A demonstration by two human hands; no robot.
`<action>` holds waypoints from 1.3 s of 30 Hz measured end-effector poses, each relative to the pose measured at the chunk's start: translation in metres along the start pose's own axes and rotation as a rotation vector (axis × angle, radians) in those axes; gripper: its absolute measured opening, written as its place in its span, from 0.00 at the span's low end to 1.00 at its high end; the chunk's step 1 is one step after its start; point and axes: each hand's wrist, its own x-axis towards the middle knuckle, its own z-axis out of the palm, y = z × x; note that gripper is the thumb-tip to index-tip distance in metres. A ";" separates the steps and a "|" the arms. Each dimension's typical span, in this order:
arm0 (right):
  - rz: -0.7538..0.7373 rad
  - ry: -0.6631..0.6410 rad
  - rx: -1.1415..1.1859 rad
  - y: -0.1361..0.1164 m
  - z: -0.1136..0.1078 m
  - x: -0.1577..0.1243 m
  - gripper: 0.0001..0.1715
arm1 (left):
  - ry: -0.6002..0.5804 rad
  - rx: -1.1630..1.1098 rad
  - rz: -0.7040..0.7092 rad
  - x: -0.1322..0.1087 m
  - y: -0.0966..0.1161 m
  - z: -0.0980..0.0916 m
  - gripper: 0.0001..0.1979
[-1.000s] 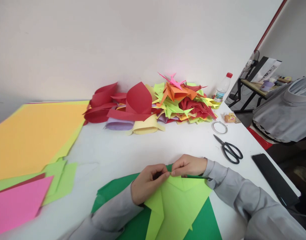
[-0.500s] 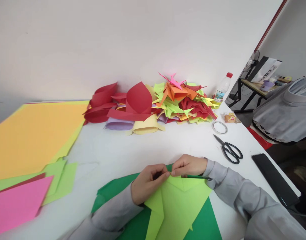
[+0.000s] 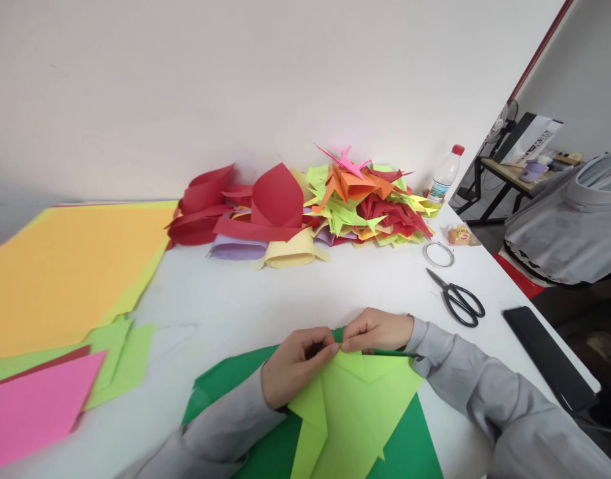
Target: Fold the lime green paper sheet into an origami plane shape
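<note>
- Since both hands are bunched up at the same spot, what's actually being held there?

- Lime-green folded paper [image 3: 355, 412], by its far edge. The left hand [image 3: 296, 364] has its grip closed on it, thumb against finger, and the right hand [image 3: 378, 330] is pinching right beside that. My guess is that two pinches so close together give better control over one small bit. Can't see exactly what's between the fingertips tho, they cover it.

- ok, and why's it on top of that dark green sheet [image 3: 410, 446]?

- Could be a backing, could just be lying there, can't tell. It's underneath at the near side of the counter [image 3: 225, 299], poking out left and right.

- Scissors look parked on purpose lol

- Yeah, the black-handled scissors [image 3: 450, 290] are past the right sleeve with a tape roll [image 3: 439, 265] just beyond, so probably handy but out of the way. Same logic for the heap of pointy folded paper [image 3: 358, 207] and the curled red paper pieces [image 3: 277, 197] back by the wall [image 3: 235, 100]: less chance of getting squashed, I'd say.
</note>
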 end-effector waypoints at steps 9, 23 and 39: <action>-0.008 0.004 -0.004 0.001 0.001 0.000 0.24 | 0.004 0.000 0.006 0.000 -0.003 -0.001 0.18; 0.001 0.006 0.015 0.001 0.000 0.001 0.25 | 0.003 -0.035 -0.006 -0.001 0.000 0.000 0.19; 0.008 0.005 -0.007 0.000 0.000 0.000 0.26 | 0.002 -0.025 -0.006 0.000 -0.001 -0.001 0.19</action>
